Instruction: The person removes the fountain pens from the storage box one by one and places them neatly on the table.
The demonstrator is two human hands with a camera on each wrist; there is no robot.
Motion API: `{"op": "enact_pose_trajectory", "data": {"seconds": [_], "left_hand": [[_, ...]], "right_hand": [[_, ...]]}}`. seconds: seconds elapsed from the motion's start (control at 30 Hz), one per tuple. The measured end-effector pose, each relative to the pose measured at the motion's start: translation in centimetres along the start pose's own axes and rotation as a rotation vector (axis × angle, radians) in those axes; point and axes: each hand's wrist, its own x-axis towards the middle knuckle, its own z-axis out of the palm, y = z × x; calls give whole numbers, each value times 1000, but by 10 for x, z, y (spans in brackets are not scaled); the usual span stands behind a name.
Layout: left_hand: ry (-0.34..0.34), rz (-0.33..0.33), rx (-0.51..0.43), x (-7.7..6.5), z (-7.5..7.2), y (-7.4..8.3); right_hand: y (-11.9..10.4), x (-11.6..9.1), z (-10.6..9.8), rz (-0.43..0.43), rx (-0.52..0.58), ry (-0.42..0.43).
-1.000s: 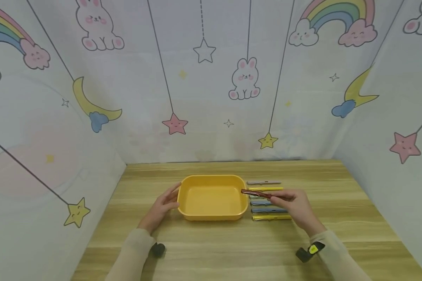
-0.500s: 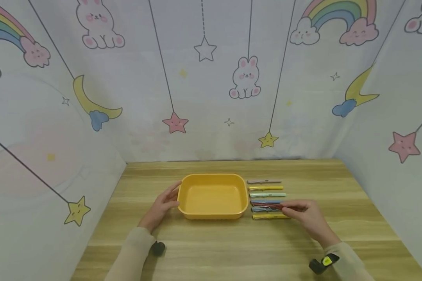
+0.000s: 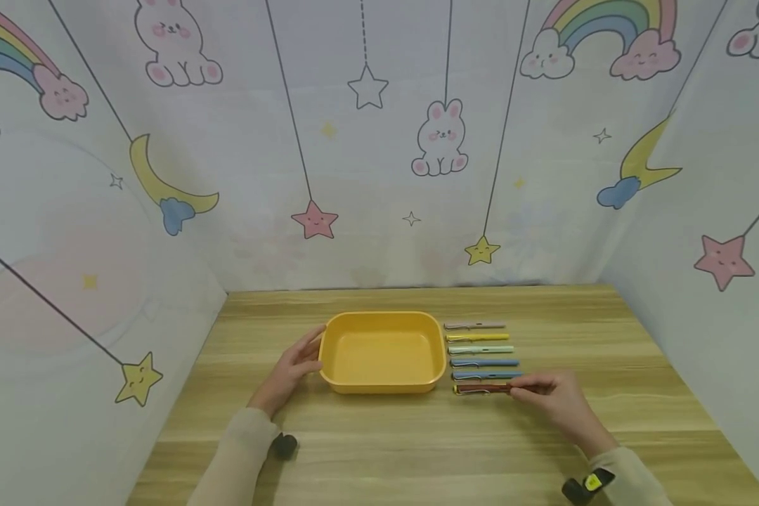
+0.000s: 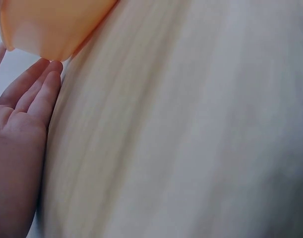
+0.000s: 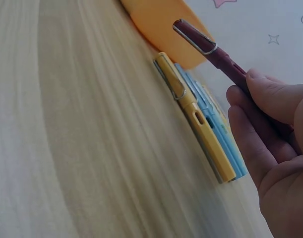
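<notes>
My right hand point(image 3: 559, 404) pinches a dark red pen point(image 3: 483, 388) with a metal clip between thumb and fingers. In the right wrist view this pen point(image 5: 196, 38) is held above a yellow pen point(image 5: 211, 141), which it mostly covers in the head view. Behind lie two blue pens point(image 3: 487, 363), then a mint pen point(image 3: 481, 350), another yellow pen point(image 3: 481, 338) and a mauve-grey pen point(image 3: 477, 325), all roughly parallel. The left hand point(image 3: 293, 369) touches the left end of a yellow tray point(image 3: 379, 388), fingers nearly straight along its side.
The tray stands left of the row of pens, close to their clip ends, with nothing in it. Beneath everything is a wood-grain table point(image 3: 386, 457). Patterned fabric walls point(image 3: 379, 260) rise along its back and both sides.
The right hand has brought the dark red pen from beside the tray's right rim toward the front, over the row, to the nearest yellow pen. The left hand and tray stay put.
</notes>
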Motion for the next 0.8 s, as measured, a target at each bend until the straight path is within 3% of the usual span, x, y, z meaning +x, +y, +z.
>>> {"op": "enact_pose_trajectory", "data": {"seconds": [0.43,0.57,0.8], "left_hand": [[4,-19,17,-1,1,2],[6,-21,22,-1,1,1],[7,-23,26,-1,0,1]], "right_hand": [[17,-4,9,-38,-47,-49],[17,-5,10,-56,-92,-41],[20,-4,10,-164,-236,-45]]}}
